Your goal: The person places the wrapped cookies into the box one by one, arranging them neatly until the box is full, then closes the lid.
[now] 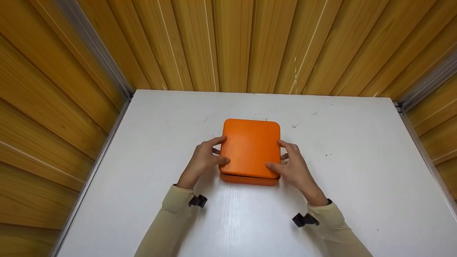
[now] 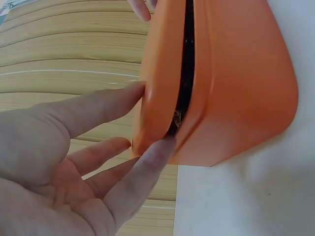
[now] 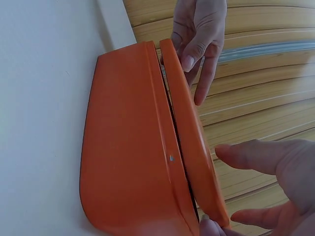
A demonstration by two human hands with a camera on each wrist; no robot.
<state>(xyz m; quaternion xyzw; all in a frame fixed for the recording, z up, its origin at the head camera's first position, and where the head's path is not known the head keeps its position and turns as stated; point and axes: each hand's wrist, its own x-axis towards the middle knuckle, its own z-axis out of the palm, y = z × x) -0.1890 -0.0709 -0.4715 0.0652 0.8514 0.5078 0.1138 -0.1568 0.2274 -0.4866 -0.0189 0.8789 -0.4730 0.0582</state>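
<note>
An orange box [image 1: 250, 181] with rounded corners stands on the white table, its orange lid [image 1: 251, 148] on top. Between lid and box, the wrist views show a narrow dark gap, wider at one end in the right wrist view. My left hand [image 1: 206, 157] holds the lid's left side, thumb over the top edge and other fingers along the side. In the left wrist view a fingertip [image 2: 165, 145] sits at the gap. On the opposite side my right hand [image 1: 293, 164] holds the lid the same way. The box's contents are mostly hidden.
The white table [image 1: 150, 142] has small dark scuffs. Wood-patterned panels [image 1: 232, 46] wall it in at the back and both sides, with metal posts [image 1: 103, 46] at the corners. Black wrist mounts [image 1: 198, 201] sit over the beige sleeves [image 1: 167, 225].
</note>
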